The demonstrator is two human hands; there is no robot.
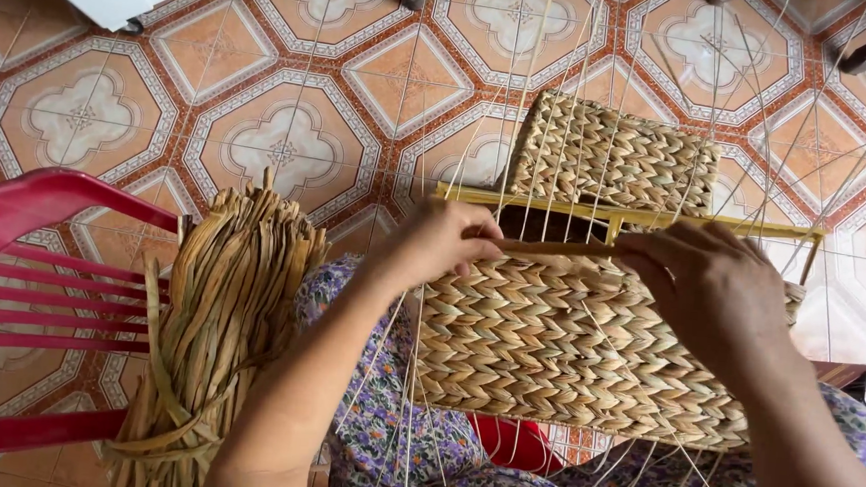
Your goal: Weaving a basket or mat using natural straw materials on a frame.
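Two hands at work on our lap: our left hand [443, 242] and right hand [713, 291] each pinch one flat straw strand [558, 248] along the top edge of a half-woven basket [567, 352] on a yellow frame [615, 213]. Dried-straw bundle [218, 311] leans beside a red chair [19, 298].

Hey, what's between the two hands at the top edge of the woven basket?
In the head view, a dried flat straw strand spans from the left hand to the right hand, along the top of the woven basket, crossed by thin upright stakes.
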